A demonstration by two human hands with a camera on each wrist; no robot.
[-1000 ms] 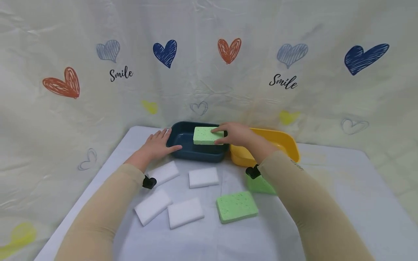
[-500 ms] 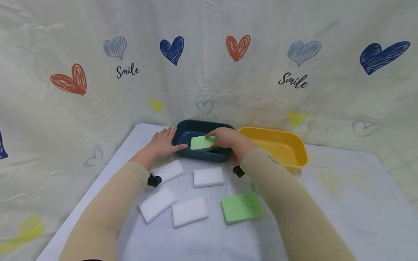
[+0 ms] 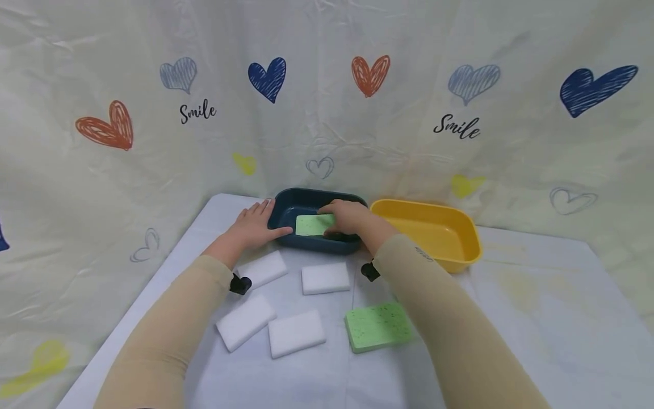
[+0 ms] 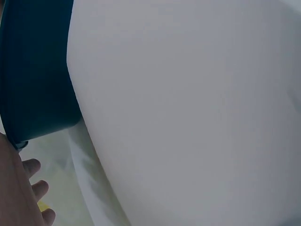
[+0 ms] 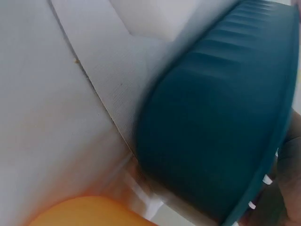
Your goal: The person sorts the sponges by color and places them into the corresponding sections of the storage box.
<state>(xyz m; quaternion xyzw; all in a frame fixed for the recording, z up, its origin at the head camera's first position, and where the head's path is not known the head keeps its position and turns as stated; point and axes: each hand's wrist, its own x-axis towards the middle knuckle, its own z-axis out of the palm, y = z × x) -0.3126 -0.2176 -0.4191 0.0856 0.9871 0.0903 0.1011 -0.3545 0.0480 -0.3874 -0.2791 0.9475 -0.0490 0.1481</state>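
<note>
A dark teal basin [image 3: 322,244] stands at the back of the table in the head view. My right hand [image 3: 349,217] reaches into it and pinches a light green sponge [image 3: 310,225] by its right end, low inside the basin. My left hand [image 3: 252,223] rests on the basin's left rim with the thumb spread from the straight fingers. In the left wrist view, fingertips [image 4: 40,188] show below the rim. The right wrist view shows mostly the basin's outer wall [image 5: 211,127], with the right hand partly hidden behind it.
A yellow basin [image 3: 462,250] stands right of the teal one. Several white sponge-like blocks, one at front [image 3: 296,334], lie before the basins. Another green sponge [image 3: 378,326] lies at front right, beside the right forearm. A printed sheet [image 3: 317,125] hangs behind the table.
My right hand has lowered the green sponge from above the teal basin down into it, moving slightly left. The left hand stays at the basin's left rim. The head view has shifted slightly.
</note>
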